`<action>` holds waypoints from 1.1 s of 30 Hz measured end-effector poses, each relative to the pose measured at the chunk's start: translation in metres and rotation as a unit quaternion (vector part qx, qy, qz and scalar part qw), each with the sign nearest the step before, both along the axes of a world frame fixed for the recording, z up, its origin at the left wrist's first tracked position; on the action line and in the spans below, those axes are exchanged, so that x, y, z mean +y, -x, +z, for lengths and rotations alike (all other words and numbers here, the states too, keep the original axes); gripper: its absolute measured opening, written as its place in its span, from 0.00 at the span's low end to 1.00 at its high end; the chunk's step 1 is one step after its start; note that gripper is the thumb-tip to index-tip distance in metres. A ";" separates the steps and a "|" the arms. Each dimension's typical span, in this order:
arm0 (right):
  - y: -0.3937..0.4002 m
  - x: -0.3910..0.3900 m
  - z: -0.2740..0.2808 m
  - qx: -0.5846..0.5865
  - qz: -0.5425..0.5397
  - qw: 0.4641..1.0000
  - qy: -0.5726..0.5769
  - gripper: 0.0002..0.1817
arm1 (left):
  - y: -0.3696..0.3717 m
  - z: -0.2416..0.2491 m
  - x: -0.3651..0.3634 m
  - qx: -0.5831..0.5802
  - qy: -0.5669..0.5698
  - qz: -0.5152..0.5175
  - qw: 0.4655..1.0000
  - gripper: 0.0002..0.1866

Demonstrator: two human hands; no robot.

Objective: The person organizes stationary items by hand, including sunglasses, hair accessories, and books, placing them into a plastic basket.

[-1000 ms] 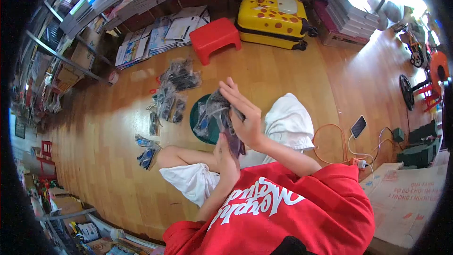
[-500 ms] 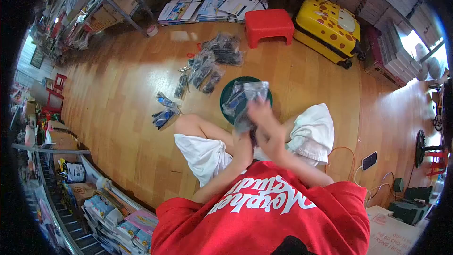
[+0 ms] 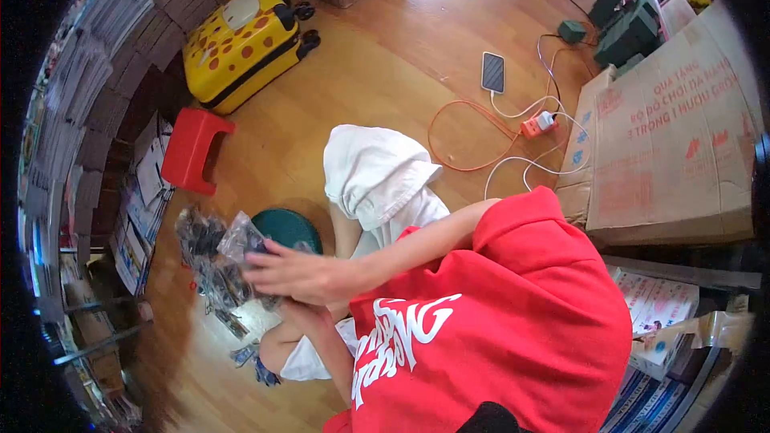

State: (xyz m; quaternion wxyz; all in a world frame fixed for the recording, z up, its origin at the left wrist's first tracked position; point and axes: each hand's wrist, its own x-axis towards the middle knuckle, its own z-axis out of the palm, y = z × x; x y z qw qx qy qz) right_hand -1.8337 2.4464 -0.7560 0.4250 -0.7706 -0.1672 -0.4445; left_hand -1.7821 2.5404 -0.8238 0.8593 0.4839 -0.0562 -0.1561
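Observation:
My right hand (image 3: 298, 274) reaches left across my lap, its fingers gripping a clear plastic packet (image 3: 241, 239) with something dark inside. My left hand (image 3: 295, 313) sits just under the right one and is mostly hidden by it; the blur hides what its fingers are doing. Both hands hover beside a round green tray (image 3: 290, 227) on the wooden floor. A heap of similar dark plastic packets (image 3: 204, 269) lies on the floor just left of my hands. I sit on the floor in white shorts and a red shirt.
A red plastic stool (image 3: 192, 148) and a yellow spotted suitcase (image 3: 241, 28) stand at the upper left. A phone (image 3: 492, 72) is wired to a power strip (image 3: 539, 123) with an orange cable. A flattened cardboard box (image 3: 674, 128) lies at right. Stacked books line the left wall.
My head has swung round, so the whole scene has rotated. My hands have moved from in front of my chest out to the left, still with the clear packet.

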 end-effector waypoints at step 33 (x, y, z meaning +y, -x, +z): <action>-0.047 0.045 0.033 0.125 0.054 0.989 -0.058 0.27 | -0.018 0.057 0.050 0.030 -0.015 0.117 0.993 0.15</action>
